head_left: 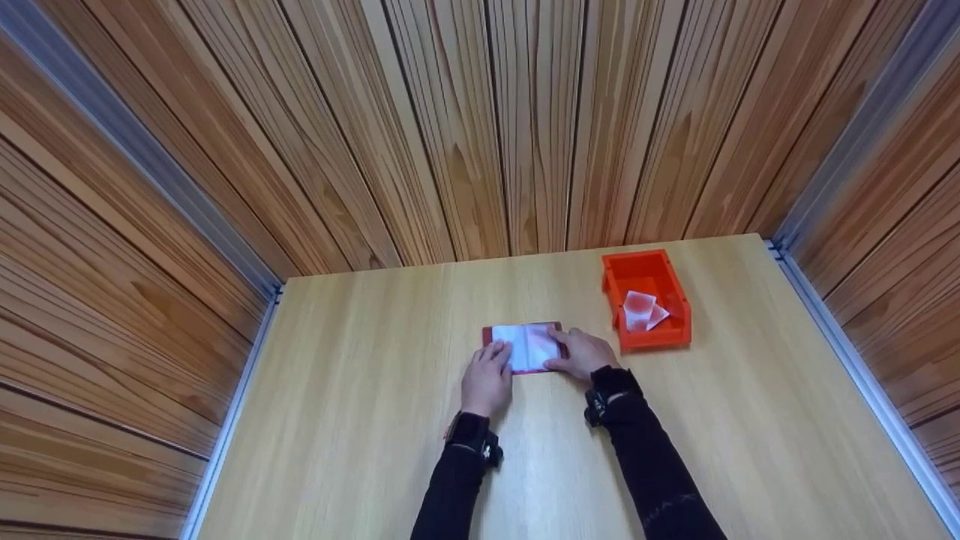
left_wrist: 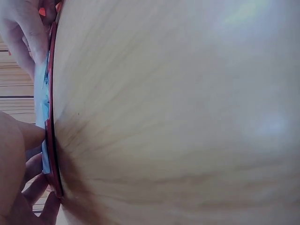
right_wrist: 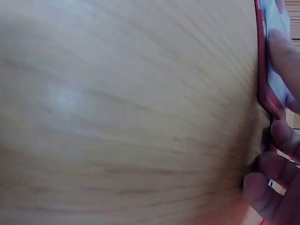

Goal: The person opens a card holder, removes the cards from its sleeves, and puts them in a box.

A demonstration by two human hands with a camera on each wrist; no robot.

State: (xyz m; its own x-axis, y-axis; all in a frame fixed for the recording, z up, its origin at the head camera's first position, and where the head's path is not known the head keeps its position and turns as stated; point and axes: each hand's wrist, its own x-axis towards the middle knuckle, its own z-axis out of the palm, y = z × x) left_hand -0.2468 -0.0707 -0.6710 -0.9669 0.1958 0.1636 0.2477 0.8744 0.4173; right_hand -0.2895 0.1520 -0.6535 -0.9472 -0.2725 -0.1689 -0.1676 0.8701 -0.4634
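Note:
A small booklet (head_left: 534, 346) with a red cover and pale, shiny pages lies spread open on the table. My left hand (head_left: 486, 384) rests on its left side, fingertips touching the page and edge. At the right side, my right hand (head_left: 587, 355) pinches the cover and page, with the thumb (right_wrist: 283, 55) on the page and fingers at the outer edge. In the right wrist view that edge of the booklet (right_wrist: 261, 70) is tilted up a little from the table. What is printed on the pages is too small to tell.
An orange-red open-front bin (head_left: 652, 343) stands behind and right of my right hand. Pale square pieces (head_left: 639, 307) with pinkish round marks lie in it. The wooden table (head_left: 360, 420) is bounded by plank walls (head_left: 450, 135) and metal rails (head_left: 225, 420).

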